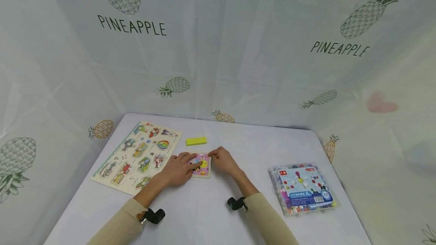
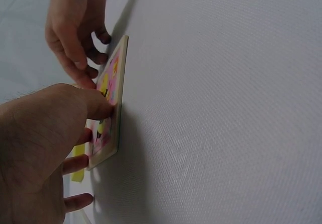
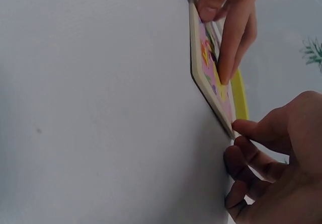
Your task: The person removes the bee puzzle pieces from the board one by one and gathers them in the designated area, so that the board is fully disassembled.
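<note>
A small square wooden puzzle board with a pink and yellow picture lies at mid-table. My left hand rests over its left side, thumb and fingers extended and pressing on the picture; the palm hides part of it. In the left wrist view, the thumb lies on the board's face while other fingers spread along its far edge. At the upper right corner my right hand pinches the board's edge. Its remaining fingers curl beside the corner, near the tabletop, in the right wrist view.
Just behind the board lies a yellow block. A large picture board with vehicle shapes covers the table's left side. To the right sits a clear plastic box of colourful small parts. A pineapple-print curtain hangs behind the white table.
</note>
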Motion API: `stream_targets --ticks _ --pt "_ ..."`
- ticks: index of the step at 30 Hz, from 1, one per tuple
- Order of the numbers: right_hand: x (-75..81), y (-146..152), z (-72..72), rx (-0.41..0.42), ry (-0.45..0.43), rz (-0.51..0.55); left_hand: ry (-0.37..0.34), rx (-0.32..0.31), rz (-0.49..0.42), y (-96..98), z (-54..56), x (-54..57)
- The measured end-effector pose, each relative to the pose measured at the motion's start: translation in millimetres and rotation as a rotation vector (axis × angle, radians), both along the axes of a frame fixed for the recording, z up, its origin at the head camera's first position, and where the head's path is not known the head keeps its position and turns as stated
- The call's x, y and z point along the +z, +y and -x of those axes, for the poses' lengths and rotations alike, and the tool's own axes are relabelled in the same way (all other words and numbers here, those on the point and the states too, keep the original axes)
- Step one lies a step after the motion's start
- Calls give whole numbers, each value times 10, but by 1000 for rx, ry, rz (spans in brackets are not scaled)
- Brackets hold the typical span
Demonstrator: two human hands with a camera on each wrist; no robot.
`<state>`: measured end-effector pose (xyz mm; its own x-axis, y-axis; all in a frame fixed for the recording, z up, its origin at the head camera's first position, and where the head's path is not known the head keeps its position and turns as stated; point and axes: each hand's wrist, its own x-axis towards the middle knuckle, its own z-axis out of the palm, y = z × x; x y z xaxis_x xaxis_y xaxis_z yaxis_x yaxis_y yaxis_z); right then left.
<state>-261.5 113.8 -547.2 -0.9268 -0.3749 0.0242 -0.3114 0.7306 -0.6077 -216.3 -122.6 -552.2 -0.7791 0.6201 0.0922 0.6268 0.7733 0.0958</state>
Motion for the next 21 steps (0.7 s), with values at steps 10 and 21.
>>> stream_targets --ticks 10,21 --pt "18 -52 -15 -28 -40 27 24 -10 1 -2 -1 24" --pt "-9 -51 3 -23 -99 60 -28 21 19 22 -22 36"
